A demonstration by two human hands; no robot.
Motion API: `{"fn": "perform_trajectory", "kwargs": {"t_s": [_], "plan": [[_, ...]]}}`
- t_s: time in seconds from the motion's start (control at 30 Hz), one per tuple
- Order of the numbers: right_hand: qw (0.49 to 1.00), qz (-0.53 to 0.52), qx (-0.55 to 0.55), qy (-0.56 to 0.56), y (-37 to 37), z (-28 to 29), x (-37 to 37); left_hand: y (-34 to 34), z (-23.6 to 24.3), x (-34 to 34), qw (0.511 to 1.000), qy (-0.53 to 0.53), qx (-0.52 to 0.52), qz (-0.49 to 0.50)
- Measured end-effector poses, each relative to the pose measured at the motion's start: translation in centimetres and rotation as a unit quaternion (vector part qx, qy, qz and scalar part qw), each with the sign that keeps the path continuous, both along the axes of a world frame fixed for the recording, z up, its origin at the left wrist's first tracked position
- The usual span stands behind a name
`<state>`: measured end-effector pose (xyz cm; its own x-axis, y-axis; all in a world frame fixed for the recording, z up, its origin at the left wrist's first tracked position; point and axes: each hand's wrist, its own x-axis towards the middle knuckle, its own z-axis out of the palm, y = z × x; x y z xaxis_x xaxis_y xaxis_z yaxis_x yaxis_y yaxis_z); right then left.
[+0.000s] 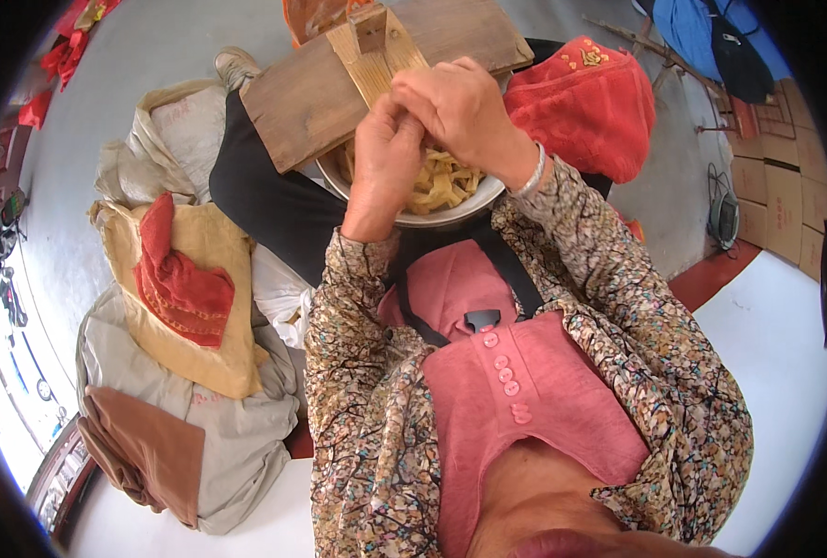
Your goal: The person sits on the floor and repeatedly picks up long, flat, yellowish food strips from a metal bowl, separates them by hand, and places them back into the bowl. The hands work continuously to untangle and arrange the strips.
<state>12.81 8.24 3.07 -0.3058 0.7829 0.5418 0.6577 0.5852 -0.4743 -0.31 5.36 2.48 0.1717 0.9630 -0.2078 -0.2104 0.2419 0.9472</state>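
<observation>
My left hand (386, 167) and my right hand (465, 110) meet above a pale bowl (432, 220). Both are closed, fingers curled together, and whatever lies between them is hidden. Pale yellow, flat curled strips (446, 186) fill the part of the bowl that shows. Across the bowl's far side rests a brown wooden board (306, 104). A lighter, narrower wooden piece (353, 58) with a notched block at its far end lies across that board. Its near end reaches close to my fingers.
A red towel (581, 107) lies right of the board. On the left are pale sacks (172, 130), a yellowish cloth bag (167, 325), a red cloth (186, 279) and a brown cloth (144, 456). An orange container (311, 19) stands beyond the board. Cardboard boxes (786, 205) are stacked far right.
</observation>
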Motion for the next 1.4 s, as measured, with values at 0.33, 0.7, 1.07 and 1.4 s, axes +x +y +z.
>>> {"fn": "perform_trajectory", "kwargs": {"t_s": [0.33,0.7,1.07,1.4], "plan": [[0.829,0.237,-0.482,0.158,-5.9,-0.5,1.0,-1.6,0.5,-4.4,0.858,0.459,0.231,-0.020],[0.898,0.093,-0.272,0.332,-5.0,-0.2,0.1,-5.1,3.1,-0.1,0.996,-0.061,-0.037,-0.048],[0.999,-0.004,-0.015,-0.029,-4.5,-0.5,1.9,-5.3,-1.0,-0.1,0.995,0.068,0.065,-0.032],[0.648,0.117,-0.604,0.448,-8.4,-5.9,2.4,-7.6,-3.5,-1.0,0.762,0.495,0.417,0.010]]}}
